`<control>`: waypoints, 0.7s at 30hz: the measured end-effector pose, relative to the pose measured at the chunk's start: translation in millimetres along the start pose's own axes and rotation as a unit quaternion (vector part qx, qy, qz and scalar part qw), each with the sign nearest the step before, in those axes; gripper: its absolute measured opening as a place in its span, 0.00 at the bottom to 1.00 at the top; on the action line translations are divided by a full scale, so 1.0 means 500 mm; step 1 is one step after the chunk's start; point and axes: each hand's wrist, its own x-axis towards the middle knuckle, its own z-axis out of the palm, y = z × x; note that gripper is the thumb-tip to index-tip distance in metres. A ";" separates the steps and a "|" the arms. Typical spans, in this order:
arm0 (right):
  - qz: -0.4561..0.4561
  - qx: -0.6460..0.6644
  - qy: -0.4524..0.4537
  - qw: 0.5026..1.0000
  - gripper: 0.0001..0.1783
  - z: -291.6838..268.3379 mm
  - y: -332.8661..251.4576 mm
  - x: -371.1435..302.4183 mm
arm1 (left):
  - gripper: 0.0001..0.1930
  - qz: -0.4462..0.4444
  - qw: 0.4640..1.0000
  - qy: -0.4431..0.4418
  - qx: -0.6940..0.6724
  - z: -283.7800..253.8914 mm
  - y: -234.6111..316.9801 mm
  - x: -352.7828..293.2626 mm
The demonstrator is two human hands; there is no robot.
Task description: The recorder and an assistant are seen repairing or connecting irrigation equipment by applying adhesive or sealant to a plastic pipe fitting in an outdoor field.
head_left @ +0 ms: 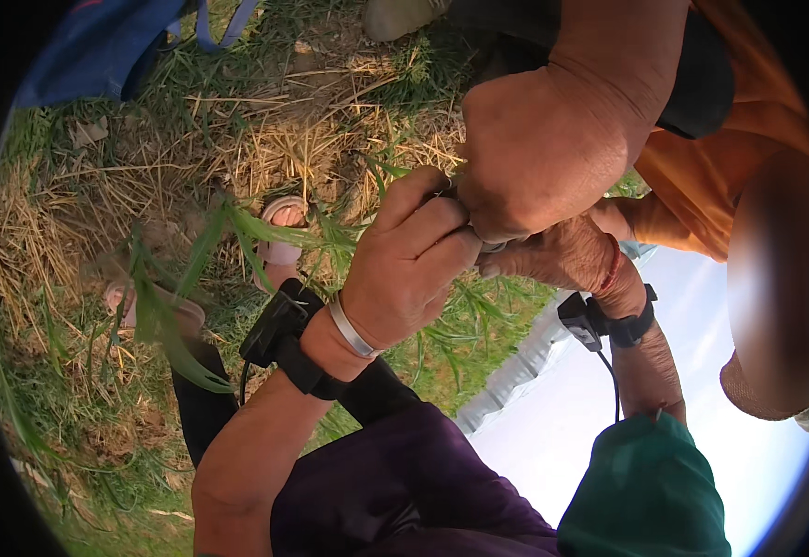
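My left hand (pixel 404 260), with a silver bracelet and a black strapped device at the wrist, is closed, its fingers curled toward the middle. What it grips is hidden. My right hand (pixel 558 255), with a red cord and a similar device at the wrist, reaches in from the right with bent fingers. A co-worker's fist (pixel 548 153) presses in from above and covers part of it. All three hands meet closely; a small grey bit shows between them, too small to name. Long green leaves (pixel 168 320) extend left from beside my left hand; whether I hold their stalk I cannot tell.
A person in an orange top (pixel 776 84) leans in at the right, close to my hands. Dry straw (pixel 302 139) and grass cover the ground. Pink shoes (pixel 282 227) stand below on the left. Blue cloth (pixel 98 51) lies at the upper left.
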 end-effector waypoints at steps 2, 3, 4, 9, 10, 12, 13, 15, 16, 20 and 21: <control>0.002 -0.026 -0.029 0.999 0.30 -0.009 0.003 0.002 | 0.14 0.014 1.000 -0.014 0.009 -0.002 0.002 0.005; 0.005 -0.025 -0.028 0.999 0.30 -0.009 0.004 -0.001 | 0.14 0.013 1.000 -0.015 0.007 0.000 0.004 0.006; -0.020 -0.014 -0.008 1.000 0.29 -0.009 0.003 -0.001 | 0.13 0.014 1.000 -0.002 -0.018 0.000 0.004 0.009; 0.042 0.163 0.060 0.984 0.29 -0.015 -0.006 -0.016 | 0.13 0.002 0.999 0.027 -0.028 0.001 0.034 0.014; -0.003 0.164 0.062 0.984 0.31 -0.016 0.007 -0.016 | 0.14 -0.046 0.993 0.097 -0.059 0.011 0.044 0.011; -0.048 0.163 0.063 0.983 0.32 -0.015 0.027 -0.014 | 0.17 -0.128 0.974 0.170 -0.077 0.007 0.043 -0.007; -0.058 0.119 0.085 0.988 0.32 -0.014 0.035 -0.016 | 0.17 -0.129 0.974 0.171 -0.077 0.008 0.051 -0.007; -0.077 0.027 0.127 0.989 0.32 -0.013 0.050 -0.019 | 0.17 -0.405 0.844 0.177 -0.306 0.020 0.073 0.000; -0.089 -0.016 0.147 0.985 0.32 -0.010 0.052 -0.016 | 0.16 -0.476 0.771 0.219 -0.363 0.036 0.088 0.009; -0.059 -0.104 0.157 0.980 0.29 0.004 -0.003 -0.018 | 0.14 -0.478 0.735 0.219 -0.428 0.072 0.076 -0.008; -0.059 -0.099 0.155 0.981 0.29 0.018 -0.004 -0.014 | 0.14 -0.482 0.735 0.219 -0.424 0.071 0.075 -0.011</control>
